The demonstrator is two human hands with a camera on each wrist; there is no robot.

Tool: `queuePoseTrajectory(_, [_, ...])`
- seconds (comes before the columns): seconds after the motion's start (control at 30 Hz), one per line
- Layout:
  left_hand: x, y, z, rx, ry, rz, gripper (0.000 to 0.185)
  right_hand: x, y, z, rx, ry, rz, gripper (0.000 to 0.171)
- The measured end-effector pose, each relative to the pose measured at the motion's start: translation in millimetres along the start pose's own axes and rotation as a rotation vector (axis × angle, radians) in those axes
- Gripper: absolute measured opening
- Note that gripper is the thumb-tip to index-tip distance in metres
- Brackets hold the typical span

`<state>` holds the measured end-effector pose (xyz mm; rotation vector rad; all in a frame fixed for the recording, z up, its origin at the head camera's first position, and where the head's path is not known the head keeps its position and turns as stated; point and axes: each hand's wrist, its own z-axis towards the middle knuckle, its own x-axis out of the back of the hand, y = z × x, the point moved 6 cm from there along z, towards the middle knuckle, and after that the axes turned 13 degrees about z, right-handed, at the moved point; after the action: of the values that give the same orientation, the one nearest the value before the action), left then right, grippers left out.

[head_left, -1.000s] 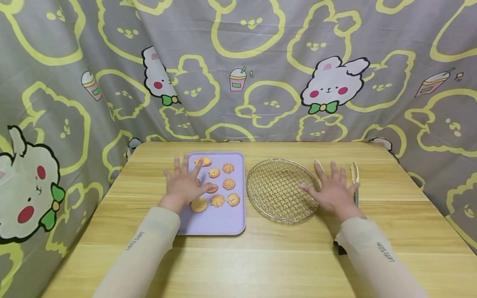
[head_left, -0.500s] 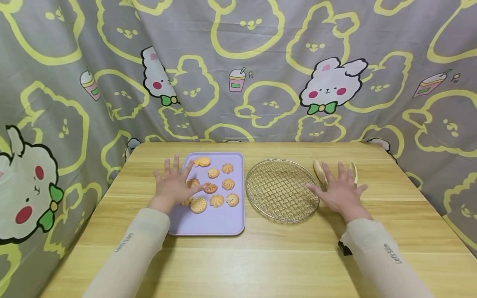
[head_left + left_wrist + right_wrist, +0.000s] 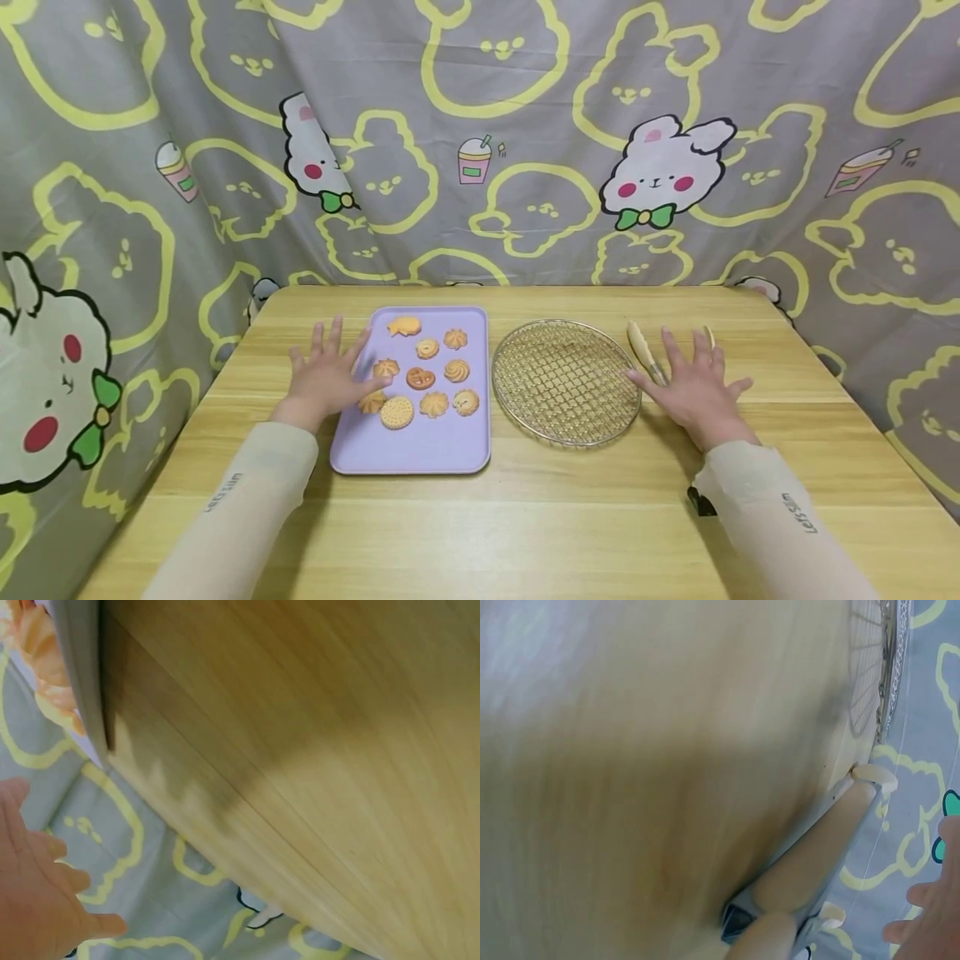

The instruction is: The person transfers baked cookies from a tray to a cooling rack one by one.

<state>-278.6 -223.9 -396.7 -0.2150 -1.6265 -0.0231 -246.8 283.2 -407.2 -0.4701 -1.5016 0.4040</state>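
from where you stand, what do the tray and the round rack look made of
The tray looks like smooth, matte plastic or coated metal: even lilac colour, rounded corners. The round rack seems shiny metal wire, with a glinting rim and thin crossing strands.

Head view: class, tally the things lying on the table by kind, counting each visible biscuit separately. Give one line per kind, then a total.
Biscuits: 10
Lilac tray: 1
Round wire rack: 1
Tongs, partly hidden by the right hand: 1
Total: 13
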Motion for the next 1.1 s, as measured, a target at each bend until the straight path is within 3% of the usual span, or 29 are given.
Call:
queuePoseTrajectory(0.37, [-4.4,-16.9,-1.8,-0.047,-0.021,-0.038,0.093,5,11,-6,-0.056,-0.019,0.012,0.102])
queuePoseTrajectory(1.1, [-16.3,-22.1,-2.1,-0.183,-0.008,-0.007,0.088,4,33,-16,-0.201,-0.002,0.014,0.114])
